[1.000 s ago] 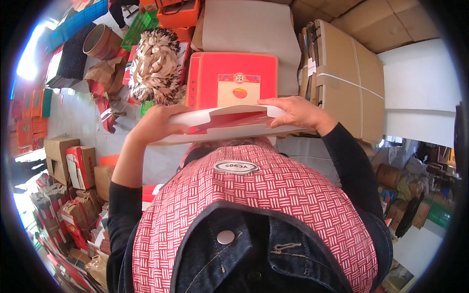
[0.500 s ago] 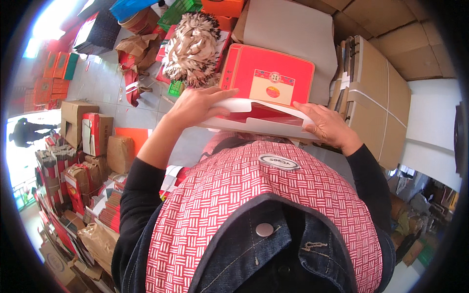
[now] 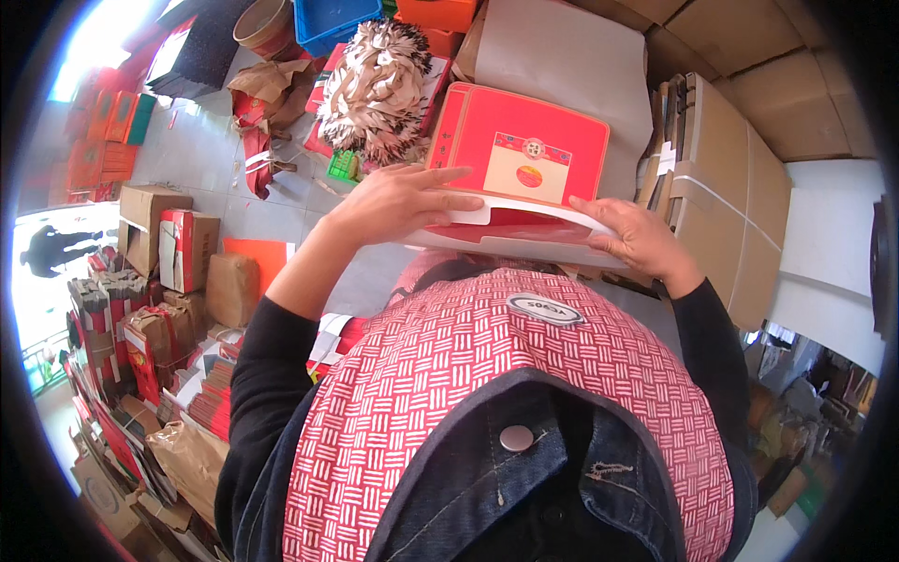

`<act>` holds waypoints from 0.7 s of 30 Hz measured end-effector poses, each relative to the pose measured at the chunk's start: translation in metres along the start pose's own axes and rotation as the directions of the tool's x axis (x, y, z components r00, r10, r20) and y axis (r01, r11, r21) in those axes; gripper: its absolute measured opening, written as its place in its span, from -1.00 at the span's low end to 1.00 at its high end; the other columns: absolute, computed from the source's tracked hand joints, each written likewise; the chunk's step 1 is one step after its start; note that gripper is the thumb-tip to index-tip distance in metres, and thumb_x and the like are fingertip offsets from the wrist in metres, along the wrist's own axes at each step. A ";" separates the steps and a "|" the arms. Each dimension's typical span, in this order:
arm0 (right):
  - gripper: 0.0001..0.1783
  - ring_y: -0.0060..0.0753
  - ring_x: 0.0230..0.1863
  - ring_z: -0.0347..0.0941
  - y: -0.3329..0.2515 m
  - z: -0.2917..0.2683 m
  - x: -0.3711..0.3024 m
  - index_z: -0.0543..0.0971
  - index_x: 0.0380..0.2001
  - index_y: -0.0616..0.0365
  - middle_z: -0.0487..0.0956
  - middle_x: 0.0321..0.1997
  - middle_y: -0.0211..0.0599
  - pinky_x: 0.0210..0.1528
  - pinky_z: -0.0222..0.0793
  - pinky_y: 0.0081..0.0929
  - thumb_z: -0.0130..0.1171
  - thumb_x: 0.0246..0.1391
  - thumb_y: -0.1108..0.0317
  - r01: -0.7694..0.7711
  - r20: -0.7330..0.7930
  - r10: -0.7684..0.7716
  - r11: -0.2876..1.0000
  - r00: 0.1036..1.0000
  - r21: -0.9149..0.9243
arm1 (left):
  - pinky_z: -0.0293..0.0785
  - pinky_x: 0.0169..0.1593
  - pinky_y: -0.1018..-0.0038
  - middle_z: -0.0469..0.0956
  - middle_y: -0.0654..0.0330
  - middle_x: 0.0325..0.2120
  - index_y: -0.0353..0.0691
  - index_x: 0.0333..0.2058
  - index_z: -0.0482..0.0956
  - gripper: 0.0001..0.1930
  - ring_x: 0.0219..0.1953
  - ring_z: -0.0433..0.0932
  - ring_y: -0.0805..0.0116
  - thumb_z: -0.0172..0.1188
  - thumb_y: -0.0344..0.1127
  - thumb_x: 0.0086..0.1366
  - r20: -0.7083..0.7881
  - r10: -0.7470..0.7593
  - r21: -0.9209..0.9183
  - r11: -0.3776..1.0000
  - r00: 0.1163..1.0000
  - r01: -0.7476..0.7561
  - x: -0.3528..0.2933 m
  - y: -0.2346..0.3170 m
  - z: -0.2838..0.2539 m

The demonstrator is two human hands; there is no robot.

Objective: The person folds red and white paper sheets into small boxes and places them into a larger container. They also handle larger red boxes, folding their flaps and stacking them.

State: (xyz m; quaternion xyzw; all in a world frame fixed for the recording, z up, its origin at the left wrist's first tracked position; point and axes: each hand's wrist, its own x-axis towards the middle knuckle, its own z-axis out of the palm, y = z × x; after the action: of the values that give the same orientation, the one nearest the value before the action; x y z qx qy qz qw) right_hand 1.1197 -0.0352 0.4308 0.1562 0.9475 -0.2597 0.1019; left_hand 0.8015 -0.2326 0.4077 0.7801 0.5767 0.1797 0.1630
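Note:
A cardboard box point(image 3: 552, 245) with a white inside and a red gap along its open edge is held level in front of my apron. My left hand point(image 3: 398, 204) lies over its left end, with stretched fingers pressing on a white flap; the thumb is hidden. At the right end, my right hand point(image 3: 641, 242) pinches the white edge between thumb and fingers. Just beyond, a red printed cardboard panel point(image 3: 468, 122) with a beige label lies flat. I cannot tell whether the panel joins the held box.
A bundle of cream strips with dark tips point(image 3: 379, 89) lies beyond my left hand. Grey board point(image 3: 562, 47) is under the red panel. Strapped flat cartons point(image 3: 721, 197) stand at the right. Stacked cartons and paper-wrapped packs point(image 3: 234, 288) fill the left. A blue crate point(image 3: 328, 23) is farther off.
My left hand has slid a little to the right, its fingers now over the white flap. The red gap looks narrower at its left end. My right hand keeps its hold; the view shifts slightly.

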 end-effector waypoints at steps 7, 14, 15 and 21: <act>-0.38 -0.14 -0.02 0.41 -0.008 0.001 -0.009 0.29 0.25 -0.27 0.50 -0.03 -0.20 0.01 0.37 -0.24 0.01 0.14 -0.10 0.007 -0.040 -0.011 0.994 0.999 -0.108 | 0.43 -0.03 0.24 0.43 0.11 0.09 0.13 0.00 0.56 -0.54 -0.06 0.50 0.08 0.13 0.10 0.13 0.053 0.093 -0.050 0.995 0.994 -0.091 0.005 0.011 -0.015; -0.40 -0.08 0.12 0.34 0.035 -0.014 -0.035 0.47 0.09 0.11 0.47 0.09 -0.09 0.18 0.22 -0.28 0.14 0.08 -0.04 -0.116 -0.055 0.134 0.962 0.989 0.249 | 0.41 0.02 0.24 0.53 0.01 -0.06 -0.07 -0.04 0.58 -0.62 -0.02 0.50 0.05 0.19 -0.15 0.15 -0.037 -0.129 -0.179 0.977 0.991 0.121 -0.008 0.002 -0.010; -0.39 -0.08 0.12 0.34 0.038 -0.015 -0.037 0.47 0.09 0.12 0.48 0.09 -0.08 0.18 0.23 -0.28 0.16 0.06 -0.03 -0.132 -0.046 0.147 0.962 0.988 0.239 | 0.41 0.03 0.23 0.54 0.00 -0.07 -0.10 -0.04 0.58 -0.61 -0.02 0.50 0.04 0.19 -0.16 0.15 -0.018 -0.187 -0.139 0.973 0.982 0.183 -0.009 0.001 -0.013; -0.29 -0.10 0.05 0.42 0.037 -0.003 -0.042 0.48 0.06 0.19 0.51 0.00 -0.06 0.12 0.28 -0.30 0.25 -0.06 -0.10 -0.182 -0.135 0.229 0.939 0.964 0.291 | 0.39 0.02 0.36 0.57 0.03 -0.12 -0.21 -0.01 0.54 -0.52 -0.07 0.54 0.19 0.21 -0.05 0.17 0.067 -0.443 -0.378 0.818 0.894 0.434 -0.036 -0.035 -0.021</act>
State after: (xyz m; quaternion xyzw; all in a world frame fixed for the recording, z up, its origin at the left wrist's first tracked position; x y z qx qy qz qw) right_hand 1.1710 -0.0138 0.4280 0.2884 0.8855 -0.3633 0.0261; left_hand 0.7525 -0.2561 0.4066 0.5770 0.6961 0.2557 0.3423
